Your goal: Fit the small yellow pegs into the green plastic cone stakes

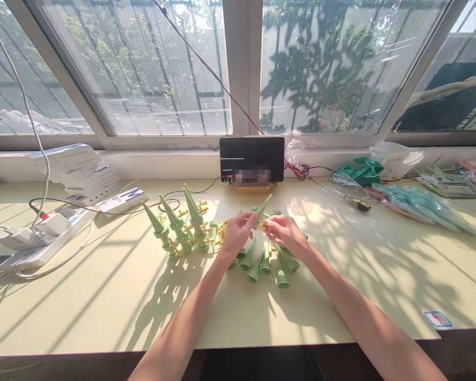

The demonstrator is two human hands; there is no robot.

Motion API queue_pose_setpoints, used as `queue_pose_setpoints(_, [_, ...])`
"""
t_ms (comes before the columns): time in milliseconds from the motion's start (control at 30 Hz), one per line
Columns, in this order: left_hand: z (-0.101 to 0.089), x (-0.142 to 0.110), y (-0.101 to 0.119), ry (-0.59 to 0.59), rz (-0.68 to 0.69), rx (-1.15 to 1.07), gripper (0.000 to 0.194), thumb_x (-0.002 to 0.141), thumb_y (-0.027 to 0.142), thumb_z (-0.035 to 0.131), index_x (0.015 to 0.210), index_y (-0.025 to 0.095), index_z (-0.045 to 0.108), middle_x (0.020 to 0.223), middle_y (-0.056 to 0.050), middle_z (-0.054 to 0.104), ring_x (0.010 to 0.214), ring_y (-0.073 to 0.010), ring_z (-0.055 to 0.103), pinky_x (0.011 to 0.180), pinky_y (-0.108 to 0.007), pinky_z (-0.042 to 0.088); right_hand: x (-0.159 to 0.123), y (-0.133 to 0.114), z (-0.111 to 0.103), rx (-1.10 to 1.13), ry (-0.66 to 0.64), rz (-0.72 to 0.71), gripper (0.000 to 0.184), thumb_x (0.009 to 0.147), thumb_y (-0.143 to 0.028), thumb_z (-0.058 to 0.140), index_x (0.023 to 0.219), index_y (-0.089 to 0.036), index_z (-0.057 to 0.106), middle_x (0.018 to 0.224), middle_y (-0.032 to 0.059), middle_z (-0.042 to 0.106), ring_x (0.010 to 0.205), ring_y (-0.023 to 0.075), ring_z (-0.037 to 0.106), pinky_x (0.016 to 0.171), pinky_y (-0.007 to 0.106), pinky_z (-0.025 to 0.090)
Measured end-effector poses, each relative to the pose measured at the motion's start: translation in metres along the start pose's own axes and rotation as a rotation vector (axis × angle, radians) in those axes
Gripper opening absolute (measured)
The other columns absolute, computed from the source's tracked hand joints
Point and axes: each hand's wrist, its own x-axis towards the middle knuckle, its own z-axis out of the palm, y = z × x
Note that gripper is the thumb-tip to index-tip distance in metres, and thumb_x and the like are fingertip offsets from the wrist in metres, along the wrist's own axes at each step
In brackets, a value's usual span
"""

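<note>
My left hand (240,230) is closed around a green plastic watering spike (264,207), its tip pointing up and to the right. Just beside it, the fingers of my right hand (287,233) are pinched at a small yellow plastic piece (261,226), mostly hidden by the fingertips. Under and in front of both hands lie several loose green spikes (282,275), their open ends toward me. A heap of small yellow valves (222,230) is partly covered by my left hand. Left of it, three green spikes (198,227) with yellow side valves stand upright.
A dark tablet-like screen (252,156) stands by the window. White boxes (89,174) and a power strip (49,243) with cables are at left. Bagged teal plastic parts (416,206), a green bundle (359,172) and a yellow-black tool (360,205) lie at right.
</note>
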Motion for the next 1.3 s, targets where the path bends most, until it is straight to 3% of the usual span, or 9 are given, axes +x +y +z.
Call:
queue_pose_setpoints(200, [0.0, 0.0, -0.001, -0.015, 0.003, -0.024, 0.038, 0.083, 0.054, 0.069, 0.095, 0.02, 0.079, 0.086, -0.006, 0.074, 0.053, -0.0115, 0.057, 0.049, -0.026, 0.047, 0.002, 0.003, 0.0, -0.02, -0.002, 0.003, 0.045, 0.071, -0.061, 0.074, 0.067, -0.018, 0.058, 0.058, -0.0006, 0.056, 0.043, 0.0091, 0.043, 0.037, 0.021, 0.022])
queue_pose_setpoints(500, [0.001, 0.0, 0.0, 0.016, 0.0, -0.045, 0.032, 0.079, 0.051, 0.074, 0.082, 0.019, 0.076, 0.077, -0.003, 0.07, 0.052, -0.0106, 0.053, 0.045, -0.024, 0.044, 0.003, 0.013, -0.001, -0.102, 0.011, -0.075, 0.041, 0.082, -0.057, 0.068, 0.066, -0.021, 0.059, 0.057, 0.0029, 0.06, 0.04, 0.0109, 0.042, 0.036, 0.025, 0.03])
queue_pose_setpoints(700, [0.001, -0.002, 0.004, 0.043, -0.01, 0.005, 0.033, 0.079, 0.052, 0.073, 0.077, 0.02, 0.075, 0.067, -0.002, 0.067, 0.045, -0.0092, 0.047, 0.044, -0.024, 0.04, -0.002, 0.014, -0.001, -0.4, 0.069, -0.275, 0.034, 0.091, -0.049, 0.058, 0.073, -0.02, 0.062, 0.063, 0.0018, 0.064, 0.05, 0.0134, 0.052, 0.048, 0.026, 0.042])
queue_pose_setpoints(867, [0.001, -0.001, 0.001, 0.057, -0.012, 0.007, 0.034, 0.079, 0.054, 0.072, 0.078, 0.02, 0.074, 0.061, 0.0, 0.064, 0.043, -0.0094, 0.047, 0.045, -0.025, 0.039, -0.003, 0.016, 0.001, -0.58, 0.128, -0.436, 0.029, 0.095, -0.042, 0.054, 0.077, -0.021, 0.063, 0.067, 0.0018, 0.063, 0.058, 0.0147, 0.054, 0.058, 0.027, 0.044])
queue_pose_setpoints(1300, [0.003, -0.002, 0.002, 0.051, -0.026, -0.008, 0.035, 0.08, 0.054, 0.072, 0.083, 0.02, 0.075, 0.076, -0.003, 0.07, 0.045, -0.0085, 0.048, 0.043, -0.024, 0.039, -0.003, 0.017, 0.001, -0.554, 0.15, -0.415, 0.026, 0.094, -0.035, 0.054, 0.074, -0.021, 0.062, 0.069, 0.0019, 0.064, 0.061, 0.0152, 0.056, 0.06, 0.027, 0.043])
